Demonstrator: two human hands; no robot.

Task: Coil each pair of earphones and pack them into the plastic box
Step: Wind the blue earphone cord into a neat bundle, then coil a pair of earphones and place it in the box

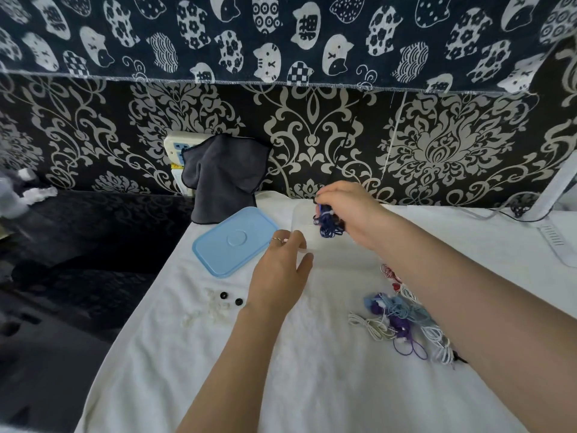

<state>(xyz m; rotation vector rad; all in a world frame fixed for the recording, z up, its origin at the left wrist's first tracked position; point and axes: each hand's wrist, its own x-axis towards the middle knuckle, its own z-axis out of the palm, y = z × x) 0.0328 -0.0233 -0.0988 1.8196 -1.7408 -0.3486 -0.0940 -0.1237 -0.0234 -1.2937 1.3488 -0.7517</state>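
Note:
A clear plastic box (pixel 307 218) stands open on the white cloth at the middle back. My right hand (pixel 349 210) holds a coiled dark blue pair of earphones (pixel 327 225) just above the box's opening. My left hand (pixel 281 270) touches the box's near left corner with its fingers. The box's light blue lid (pixel 232 240) lies flat to the left of it. A heap of tangled earphones (pixel 402 320) in white, purple, light blue and red lies to the right, partly hidden under my right forearm.
Small black and clear ear tips (pixel 218 304) are scattered left of my left wrist. A dark grey cloth (pixel 223 176) hangs over a white device at the back. The table's left edge drops to a dark floor. A white lamp base (pixel 559 242) stands at the far right.

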